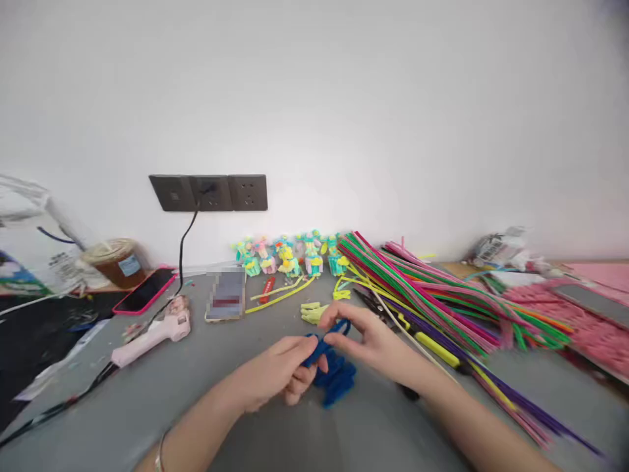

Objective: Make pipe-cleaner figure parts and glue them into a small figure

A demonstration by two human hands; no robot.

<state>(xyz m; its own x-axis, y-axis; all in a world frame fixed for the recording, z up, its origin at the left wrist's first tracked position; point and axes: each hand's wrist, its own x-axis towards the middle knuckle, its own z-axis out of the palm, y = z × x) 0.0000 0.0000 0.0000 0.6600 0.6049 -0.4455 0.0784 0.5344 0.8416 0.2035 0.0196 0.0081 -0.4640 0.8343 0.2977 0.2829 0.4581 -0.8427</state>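
Pinched a folded fuzzy royal-blue chenille stem (339, 377) between the fingers of the left hand (282, 367) and right hand (368, 335); held it over the grey table (216, 347), well apart from its back edge.

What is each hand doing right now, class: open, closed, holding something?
Left hand: closed, holding the blue fuzzy piece.
Right hand: closed, holding the same piece near its upper end.

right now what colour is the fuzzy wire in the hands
The fuzzy wire is blue, seen best in the head view.
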